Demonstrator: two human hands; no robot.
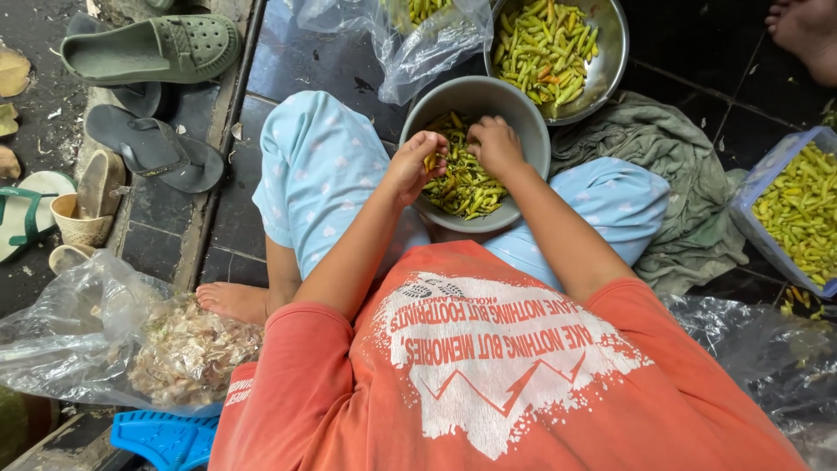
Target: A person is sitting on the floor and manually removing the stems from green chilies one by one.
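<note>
Grey bowl [527, 112] of green and yellow chillies [466, 187] rests in the person's lap, centre frame. Left hand [413, 163] sits at the bowl's 9 o'clock rim, fingers pinched shut on a yellow chilli [432, 160]. Right hand [494, 144] is over the bowl at 12 o'clock, fingers curled down into the chillies; what they grip cannot be told. Steel bowl [610, 52] of chillies stands at 1 o'clock, touching; a blue tray [757, 181] of chillies at 3 o'clock, apart.
</note>
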